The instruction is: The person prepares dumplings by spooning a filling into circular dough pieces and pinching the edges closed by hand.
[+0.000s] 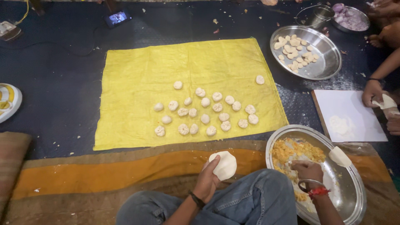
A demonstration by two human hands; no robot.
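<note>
Dough disc (225, 164), flat and white, rests in the left hand (207, 181), whose fingers curl up behind it and clasp its lower edge; it is held above the person's knee in blue jeans (250, 198). The right hand (307, 170) reaches into a steel tray (354, 196) just to the right, fingers bunched together on the yellow filling (293, 151) heaped in the tray's left half. A second dough disc (339, 156) leans on the tray's far rim. The wrist carries a steel bangle and red thread.

Ahead lies a yellow cloth (137, 79) spread on the dark floor mat (54, 75), with a cluster of filled dumplings (206, 110) in loose rows near its middle and one apart by the right edge. Beyond the cloth's right corner sits a round steel plate (329, 62) holding small dough pieces (296, 52). Further back stand a small steel pot and a bowl of chopped onion (350, 18).

At the right edge, another person's hands (373, 93) press a piece of dough beside a white board (354, 108) dusted with flour. A phone (117, 18) lies at the top, and a striped plate (8, 102) at the left edge.
</note>
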